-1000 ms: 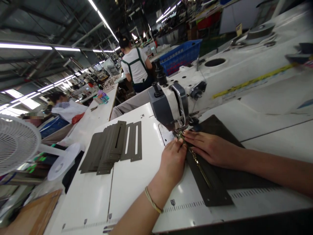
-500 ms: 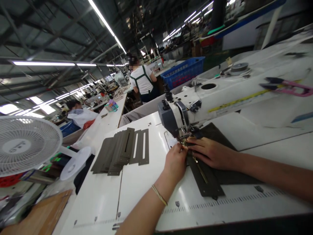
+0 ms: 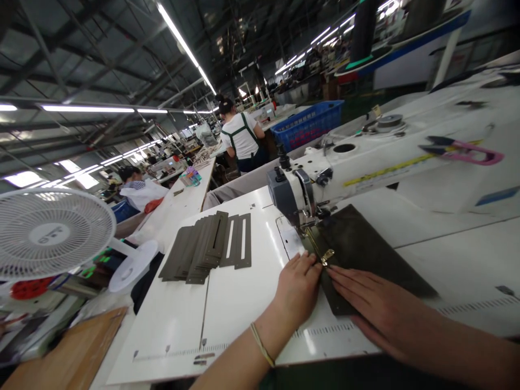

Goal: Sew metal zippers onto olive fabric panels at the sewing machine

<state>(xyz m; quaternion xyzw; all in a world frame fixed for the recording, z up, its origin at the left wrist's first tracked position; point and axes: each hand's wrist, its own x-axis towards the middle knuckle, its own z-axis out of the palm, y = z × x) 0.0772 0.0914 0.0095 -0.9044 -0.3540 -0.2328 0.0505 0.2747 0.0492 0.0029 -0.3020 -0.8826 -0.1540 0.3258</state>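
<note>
A dark olive strip with a gold zipper runs from under the presser foot of the sewing machine toward me. The gold zipper pull lies between my two hands. Beneath the strip spreads a larger dark olive panel. My left hand has its fingers bent together on the strip's left edge, near the pull; the fingertips are partly hidden. Stretched out and close together, the fingers of my right hand lie flat on the strip's right side and cover part of it.
Left of the machine lies a fanned stack of olive slotted pieces, with slotted strips beside it. Pink-handled snips rest on the machine arm. A white fan stands at left. A person works beyond, near a blue crate.
Both hands have moved back from the presser foot toward me along the strip. The zipper pull now shows between them. My right hand has slid nearer the table's front edge.
</note>
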